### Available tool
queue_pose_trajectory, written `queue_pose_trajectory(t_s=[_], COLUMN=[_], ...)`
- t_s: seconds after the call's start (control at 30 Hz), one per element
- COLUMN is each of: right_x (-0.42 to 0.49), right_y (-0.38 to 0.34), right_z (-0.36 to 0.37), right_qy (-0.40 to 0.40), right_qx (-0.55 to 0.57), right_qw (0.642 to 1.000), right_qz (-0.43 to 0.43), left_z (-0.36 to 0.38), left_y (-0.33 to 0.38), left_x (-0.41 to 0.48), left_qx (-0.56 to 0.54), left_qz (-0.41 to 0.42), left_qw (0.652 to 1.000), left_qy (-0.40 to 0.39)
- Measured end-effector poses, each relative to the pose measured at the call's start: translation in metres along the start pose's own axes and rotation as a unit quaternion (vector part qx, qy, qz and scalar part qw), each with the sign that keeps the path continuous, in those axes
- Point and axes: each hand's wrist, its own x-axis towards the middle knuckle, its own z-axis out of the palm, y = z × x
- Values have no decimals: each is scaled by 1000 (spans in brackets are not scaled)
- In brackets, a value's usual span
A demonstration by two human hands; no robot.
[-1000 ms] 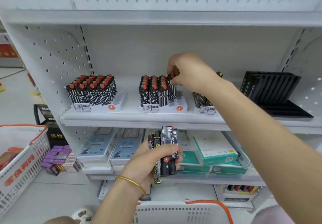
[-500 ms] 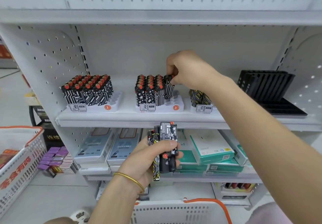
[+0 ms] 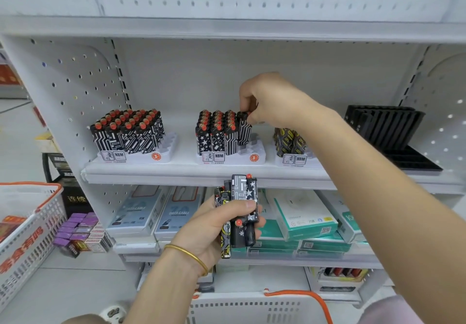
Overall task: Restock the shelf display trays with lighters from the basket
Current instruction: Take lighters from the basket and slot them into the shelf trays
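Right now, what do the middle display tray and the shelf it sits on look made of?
Middle display tray: white moulded plastic, likely, with rounded slots and a slight sheen. Shelf: painted sheet metal, probably, matte white with a folded front lip.

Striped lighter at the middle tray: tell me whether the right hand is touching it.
Touching. The head view shows fingers of the right hand pinching the top of the striped lighter in the middle tray.

The left-tray lighters (image 3: 127, 134) are black with white circuit-like lines and orange-red caps. The middle-tray lighters (image 3: 216, 138) show white stars, checks and stripes on black, and the striped lighter (image 3: 244, 131) matches them. The bundle of lighters (image 3: 243, 197) adds yellow. The basket (image 3: 51, 219) is white with an orange rim.
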Motion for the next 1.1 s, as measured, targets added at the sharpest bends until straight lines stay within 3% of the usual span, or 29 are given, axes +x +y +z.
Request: queue_pose_trajectory(t_s=[0.23,0.5,0.63,0.8,0.97,1.1], right_x=[5,-32,-75,-91,-96,-100], right_y=[-4,1,-14,-16,-13,-9], right_z=[18,3,0,20,23,18], right_qy=[-12,139,31,-74,-94,-99], right_qx=[-30,73,201,233,326,452], right_qw=[999,987,979,969,939,883], right_qz=[10,20,18,38,53,76], left_z=[1,-1,1,10,13,12], left_y=[2,5,5,5,7,10], left_x=[-1,-1,-5,-11,-12,-10], left_qx=[11,28,13,15,9,-25], left_qz=[-3,-4,8,23,38,34], left_qw=[1000,1000,1000,1000,999,999], left_qy=[1,3,0,-7,-2,13])
